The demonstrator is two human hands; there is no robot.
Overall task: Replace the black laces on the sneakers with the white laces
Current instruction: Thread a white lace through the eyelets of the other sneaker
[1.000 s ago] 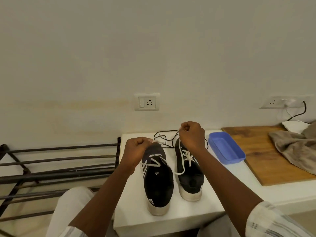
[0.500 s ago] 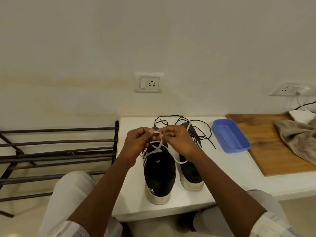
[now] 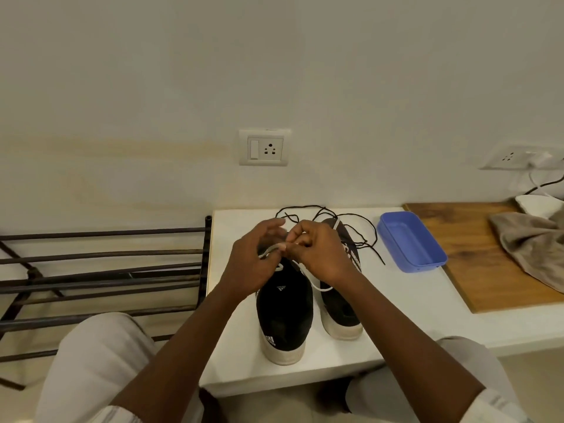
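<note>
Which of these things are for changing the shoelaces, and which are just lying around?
For the job: left sneaker, right sneaker, white lace pinched by the left hand and right hand, black laces lying loose behind the sneakers.

Just lying about: blue tray, wooden board, brown cloth, wall socket, metal rack.

Left hand (image 3: 250, 265) and right hand (image 3: 324, 254) pinch white lace (image 3: 269, 249).

Bare white tabletop (image 3: 241, 355) left and front of the two black sneakers (image 3: 285, 315). Behind: loose black laces (image 3: 371, 221), then wall (image 3: 335, 117). Right: blue plastic tray (image 3: 410, 242). Left edge: dark metal rack (image 3: 100, 256).
</note>
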